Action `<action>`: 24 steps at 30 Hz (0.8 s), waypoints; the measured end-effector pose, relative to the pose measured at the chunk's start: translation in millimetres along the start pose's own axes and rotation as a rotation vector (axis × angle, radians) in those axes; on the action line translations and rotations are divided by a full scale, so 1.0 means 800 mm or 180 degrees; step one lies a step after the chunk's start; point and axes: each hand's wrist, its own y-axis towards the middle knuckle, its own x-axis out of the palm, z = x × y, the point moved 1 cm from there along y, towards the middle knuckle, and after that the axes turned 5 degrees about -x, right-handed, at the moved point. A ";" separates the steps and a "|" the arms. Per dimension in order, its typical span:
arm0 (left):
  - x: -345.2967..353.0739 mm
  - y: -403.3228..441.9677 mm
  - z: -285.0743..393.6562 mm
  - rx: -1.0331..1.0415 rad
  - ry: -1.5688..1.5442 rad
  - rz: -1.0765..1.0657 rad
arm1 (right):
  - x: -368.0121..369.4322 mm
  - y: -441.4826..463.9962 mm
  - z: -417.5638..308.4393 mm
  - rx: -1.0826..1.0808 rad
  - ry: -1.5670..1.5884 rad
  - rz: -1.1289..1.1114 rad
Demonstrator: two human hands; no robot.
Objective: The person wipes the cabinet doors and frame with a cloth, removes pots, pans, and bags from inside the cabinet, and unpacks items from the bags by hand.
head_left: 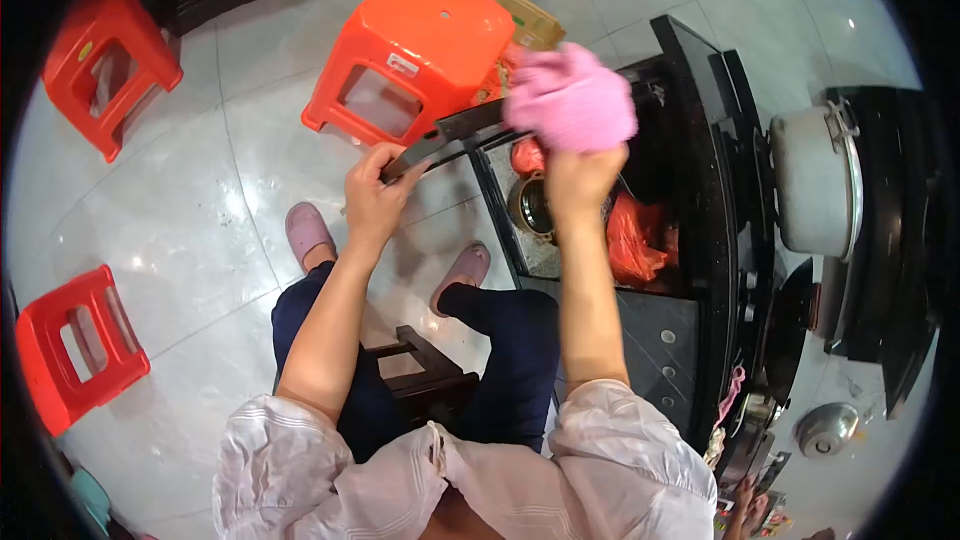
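My right hand (583, 180) is closed around a bunched pink cloth (572, 100), slightly blurred, above the open compartment of a black cabinet (690, 150). My left hand (375, 198) grips the near end of a long dark panel (450, 132), which looks like the cabinet's open door seen edge-on. Below my right hand, inside the compartment, are a red plastic bag (636, 240), a smaller red bundle (527, 156) and a round brown pot or jar (530, 205). The cloth and my right arm hide part of the inside.
An orange plastic stool (435, 35) stands just beyond the panel. Two more stools, a red-orange one (110, 65) and a red one (82, 348), are at the left. A large metal pot (812, 180) and a steel bowl (827, 429) are at the right. A dark wooden stool (425, 380) is beneath me.
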 end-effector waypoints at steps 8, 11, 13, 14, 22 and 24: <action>0.010 0.009 -0.015 -0.0330 -0.0361 0.0208 | -0.032 0.035 0.045 0.0362 -0.0855 -0.0058; 0.015 0.010 -0.015 -0.0234 -0.0197 0.0222 | 0.011 0.000 -0.025 -0.0938 -0.1014 -0.0347; 0.013 0.009 -0.026 -0.0105 -0.0023 0.0234 | 0.013 -0.010 -0.031 -0.1288 -0.1151 -0.0450; 0.014 0.010 -0.031 -0.0048 -0.0077 0.0228 | 0.007 -0.007 -0.022 -0.1387 -0.1068 -0.0507; 0.013 0.009 -0.033 -0.0093 -0.0007 0.0224 | -0.091 0.082 0.168 -0.0981 -0.1826 -0.0238; 0.016 0.004 -0.029 -0.0248 -0.0228 0.0166 | -0.112 0.099 0.199 -0.0958 -0.2091 -0.0008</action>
